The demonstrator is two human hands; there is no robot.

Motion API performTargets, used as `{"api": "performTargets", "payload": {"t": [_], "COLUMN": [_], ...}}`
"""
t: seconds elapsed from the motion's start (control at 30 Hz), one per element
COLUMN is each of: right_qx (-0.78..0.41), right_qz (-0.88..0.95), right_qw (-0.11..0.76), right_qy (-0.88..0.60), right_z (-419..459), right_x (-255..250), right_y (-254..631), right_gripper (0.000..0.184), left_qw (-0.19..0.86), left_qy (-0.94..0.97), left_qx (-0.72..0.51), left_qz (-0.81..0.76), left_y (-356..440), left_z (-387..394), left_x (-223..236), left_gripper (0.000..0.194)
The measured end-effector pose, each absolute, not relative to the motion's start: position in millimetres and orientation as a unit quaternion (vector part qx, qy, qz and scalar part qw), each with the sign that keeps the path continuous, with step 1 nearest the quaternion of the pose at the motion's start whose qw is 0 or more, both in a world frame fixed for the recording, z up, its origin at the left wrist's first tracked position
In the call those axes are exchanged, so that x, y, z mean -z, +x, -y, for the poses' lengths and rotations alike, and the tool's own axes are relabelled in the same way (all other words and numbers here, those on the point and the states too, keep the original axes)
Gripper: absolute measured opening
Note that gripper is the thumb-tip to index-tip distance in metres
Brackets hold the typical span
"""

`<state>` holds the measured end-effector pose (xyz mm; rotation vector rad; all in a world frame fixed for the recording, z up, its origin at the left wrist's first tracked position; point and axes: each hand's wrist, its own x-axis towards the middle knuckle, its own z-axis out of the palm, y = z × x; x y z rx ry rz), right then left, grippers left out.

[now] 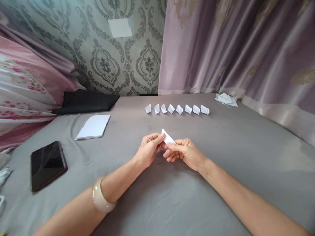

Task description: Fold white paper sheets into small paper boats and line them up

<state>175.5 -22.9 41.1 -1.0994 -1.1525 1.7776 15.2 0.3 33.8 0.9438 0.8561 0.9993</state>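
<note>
A small folded piece of white paper [168, 137] is pinched between both hands above the grey cloth. My left hand [150, 147] grips its upper left end with thumb and fingers. At the lower right end, my right hand [183, 150] holds it with the thumb on top; the fingers curl beneath. The paper's underside is hidden. Beyond the hands, several small folded white paper shapes [179, 109] stand in a row across the cloth.
The grey cloth surface [246, 157] fills the foreground. On the left lie a stack of white paper [93, 127], a dark tablet [48, 165] and a folded black cloth [88, 101]. Crumpled white paper [226, 99] rests at the back right, near the curtain [221, 49].
</note>
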Motion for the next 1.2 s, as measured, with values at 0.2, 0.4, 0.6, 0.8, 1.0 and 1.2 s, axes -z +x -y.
{"api": "performTargets", "payload": {"t": [0.2,0.4,0.6,0.8,1.0,1.2], "right_qx": [-0.681,-0.679,-0.654,-0.663,-0.651,-0.608], "right_qz": [0.471,0.492,0.516,0.533,0.542,0.573], "right_qw": [0.357,0.326,0.345,0.330,0.332,0.328], "right_qy": [-0.432,-0.437,-0.433,-0.409,-0.415,-0.442], "right_z": [23.5,25.0,25.5,29.8,31.1,28.7], "right_x": [-39.3,-39.4,-41.1,-43.3,-45.3,-43.2], "right_y": [176.1,174.3,171.7,165.9,167.9,172.2], "right_gripper": [0.034,0.043,0.045,0.045,0.046,0.044], "left_qw": [0.676,0.652,0.667,0.675,0.675,0.678], "left_qy": [0.469,0.498,0.491,0.392,0.401,0.405], "left_qx": [-0.429,-0.438,-0.419,-0.475,-0.481,-0.504], "left_qz": [-0.372,-0.367,-0.372,-0.406,-0.391,-0.351], "left_y": [14.4,13.1,15.3,19.0,19.7,14.1], "left_z": [-0.3,0.7,3.2,7.4,8.3,-0.8], "left_x": [-31.9,-32.9,-37.6,-39.2,-38.8,-35.1], "left_gripper": [0.038,0.033,0.040,0.037,0.036,0.020]}}
